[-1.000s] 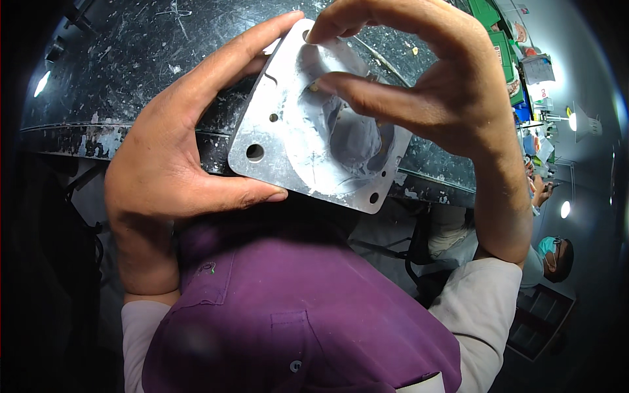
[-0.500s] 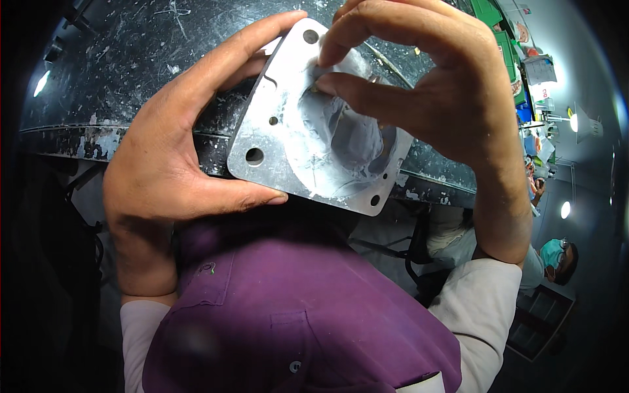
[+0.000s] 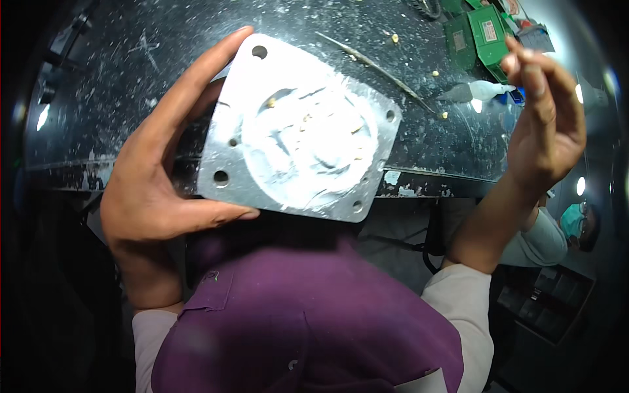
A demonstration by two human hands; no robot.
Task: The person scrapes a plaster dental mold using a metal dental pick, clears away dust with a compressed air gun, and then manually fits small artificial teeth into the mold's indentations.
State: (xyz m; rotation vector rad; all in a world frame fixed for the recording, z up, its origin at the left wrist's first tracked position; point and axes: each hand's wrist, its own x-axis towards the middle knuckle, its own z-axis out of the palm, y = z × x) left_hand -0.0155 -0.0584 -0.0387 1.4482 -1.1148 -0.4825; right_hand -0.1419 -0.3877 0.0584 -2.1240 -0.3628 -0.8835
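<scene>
A square metal plate (image 3: 219,124) with corner holes and a round recess lined with whitish-grey material, small yellowish bits set in it, is in my left hand (image 3: 147,196). My thumb presses along its lower edge and my fingers reach round its left side. The recess's detail is washed out by glare. My right hand (image 3: 544,124) is raised beyond the plate's right side, near a green bin, fingers drawn together; I cannot make out what, if anything, they hold. A long thin pointed tool (image 3: 373,65) lies on the dark bench behind the plate, with small pale bits (image 3: 395,38) around it.
The scuffed bench (image 3: 92,131) has a worn front edge. Green bins (image 3: 488,39) and a white bottle (image 3: 485,90) stand at the back right. A masked co-worker (image 3: 576,226) sits to my right, above a compartmented tray or crate (image 3: 544,304).
My right hand has left the recess and moved off to the right, uncovering it. My left hand and the plate sit slightly lower and further left in the picture. More of the bench and bins shows.
</scene>
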